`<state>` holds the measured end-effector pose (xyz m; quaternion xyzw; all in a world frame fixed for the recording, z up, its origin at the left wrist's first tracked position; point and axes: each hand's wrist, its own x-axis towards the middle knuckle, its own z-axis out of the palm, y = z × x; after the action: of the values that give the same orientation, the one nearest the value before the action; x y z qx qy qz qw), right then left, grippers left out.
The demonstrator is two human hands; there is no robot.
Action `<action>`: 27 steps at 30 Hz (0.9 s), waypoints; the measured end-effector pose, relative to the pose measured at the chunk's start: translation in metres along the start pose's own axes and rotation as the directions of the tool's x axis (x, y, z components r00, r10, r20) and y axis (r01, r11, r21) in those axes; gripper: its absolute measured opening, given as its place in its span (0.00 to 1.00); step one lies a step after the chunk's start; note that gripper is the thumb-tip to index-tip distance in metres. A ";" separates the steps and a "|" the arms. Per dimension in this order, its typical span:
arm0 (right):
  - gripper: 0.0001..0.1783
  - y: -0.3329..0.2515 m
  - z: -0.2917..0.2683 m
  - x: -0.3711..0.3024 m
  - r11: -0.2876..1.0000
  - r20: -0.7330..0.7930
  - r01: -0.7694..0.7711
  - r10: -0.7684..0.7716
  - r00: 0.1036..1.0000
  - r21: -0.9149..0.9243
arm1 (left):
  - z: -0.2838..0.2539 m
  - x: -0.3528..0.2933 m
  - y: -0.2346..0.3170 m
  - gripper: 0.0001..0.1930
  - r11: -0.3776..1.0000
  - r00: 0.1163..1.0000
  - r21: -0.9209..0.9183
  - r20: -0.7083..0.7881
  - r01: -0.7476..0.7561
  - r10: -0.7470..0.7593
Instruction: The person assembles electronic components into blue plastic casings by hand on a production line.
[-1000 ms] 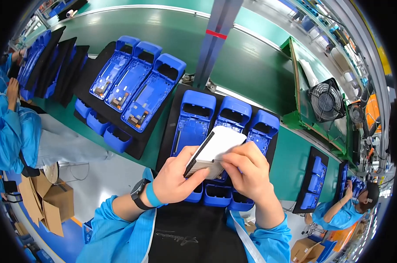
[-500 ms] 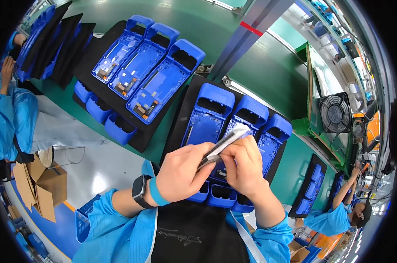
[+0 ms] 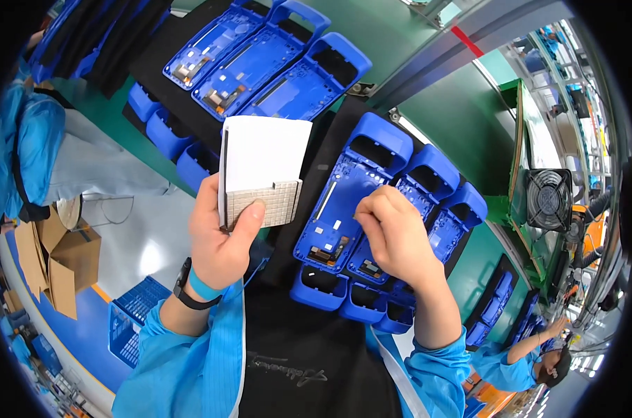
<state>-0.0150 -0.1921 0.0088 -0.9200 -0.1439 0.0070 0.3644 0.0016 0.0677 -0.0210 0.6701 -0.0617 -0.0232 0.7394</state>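
- Stack (image 3: 267,157) of thin sheets, white on top, stands tilted up in the left hand (image 3: 222,244), raised above the near edge of the tabletop (image 3: 469,279).
- Grid (image 3: 260,204) of small silvery-beige squares covers the near end of the stack; the far end shows plain white, with a dark strip along the left edge.
- Left hand is clamped on the stack at its near left corner, thumb pressed over the squares, other fingers behind.
- Right hand (image 3: 394,233) is well apart from the stack, thumb and forefinger together; I cannot tell whether anything small is between them.
- Three blue housings (image 3: 340,198) lie side by side on a black mat (image 3: 316,177); the right hand is above them and hides part of the middle one.
- Brown ribbon parts (image 3: 330,252) sit at the near end of the left housing.
- Three hollow blue parts (image 3: 321,287) line the near side of that mat.
- Second black mat (image 3: 152,63), far left, carries three more housings (image 3: 242,66), partly hidden behind the stack.
- Another mat of blue pieces (image 3: 493,306) lies to the right.
- Fan (image 3: 549,200) with a round grille stands at far right.
- Co-worker in blue (image 3: 514,364) reaches toward the tabletop at right; another person's blue sleeve (image 3: 5,139) shows at left.
- Carton (image 3: 77,254) and blue crate (image 3: 143,303) are on the floor (image 3: 138,230) at left.
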 end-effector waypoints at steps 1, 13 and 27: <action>0.04 -0.003 0.004 0.001 1.000 0.052 0.015 -0.015 0.999 0.000 | -0.002 -0.001 -0.002 0.18 1.000 1.000 0.015 0.000 -0.005 0.005; 0.05 -0.021 0.033 0.003 0.989 0.122 0.078 -0.063 0.991 -0.124 | 0.001 -0.008 -0.012 0.18 0.999 1.000 -0.029 -0.013 0.025 -0.026; 0.05 -0.020 0.045 0.004 0.978 0.130 0.086 -0.062 0.990 -0.189 | 0.001 -0.009 -0.015 0.18 0.996 1.000 -0.086 -0.005 -0.010 0.009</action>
<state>-0.0223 -0.1466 -0.0106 -0.9430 -0.2003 0.0363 0.2632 -0.0069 0.0661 -0.0366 0.6372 -0.0623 -0.0210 0.7679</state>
